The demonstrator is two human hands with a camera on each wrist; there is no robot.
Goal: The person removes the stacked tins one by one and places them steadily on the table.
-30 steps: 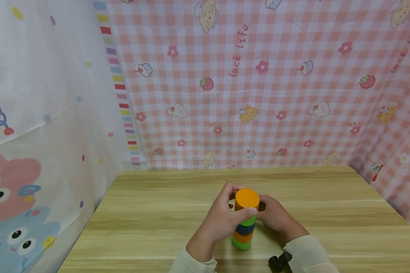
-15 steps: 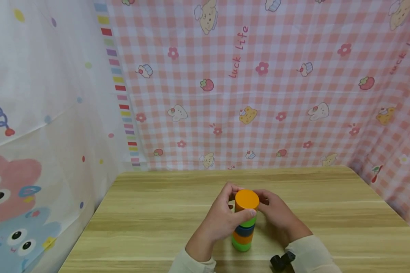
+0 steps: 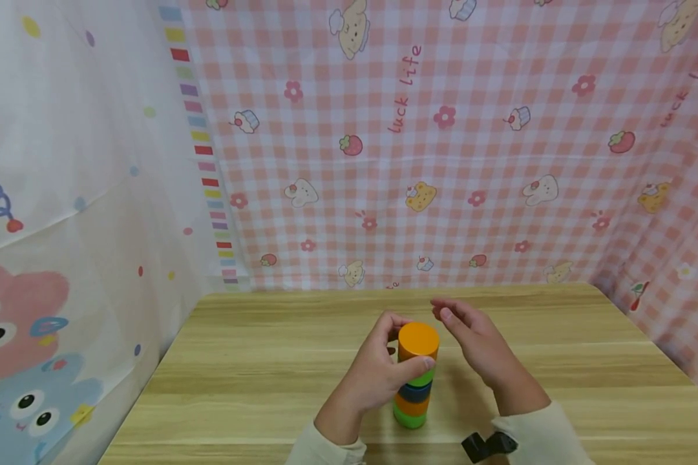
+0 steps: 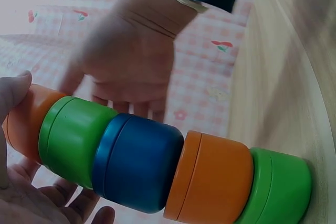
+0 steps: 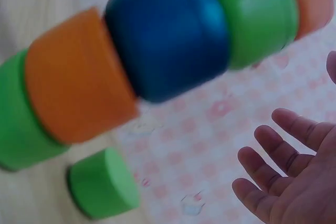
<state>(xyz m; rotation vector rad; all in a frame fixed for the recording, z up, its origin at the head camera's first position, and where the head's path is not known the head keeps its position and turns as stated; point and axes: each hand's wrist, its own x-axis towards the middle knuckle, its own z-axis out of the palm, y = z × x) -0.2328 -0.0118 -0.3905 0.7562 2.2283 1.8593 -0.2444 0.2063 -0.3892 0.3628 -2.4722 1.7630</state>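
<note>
A tower of cup-shaped blocks (image 3: 414, 392) stands on the table, slightly tilted in the wrist views. From the bottom it runs green, orange, blue (image 4: 139, 163), green (image 4: 79, 142), with a flat-topped orange block (image 3: 419, 339) uppermost. My left hand (image 3: 378, 371) holds the tower near the top, its thumb against the orange block and its other fingers behind, partly hidden. My right hand (image 3: 479, 339) is apart from the tower, to its right, with fingers extended and nothing in them. A separate green block (image 5: 102, 184) shows beyond the tower in the right wrist view.
The wooden table (image 3: 238, 387) has a checked pink cloth (image 3: 326, 213) behind it and a white printed cloth (image 3: 105, 213) at the left. A black wrist camera (image 3: 488, 445) sits by the right sleeve.
My right hand has let go of the upper tower and drawn away to the right and back, its fingers straightening. The left hand and the tower stay in place.
</note>
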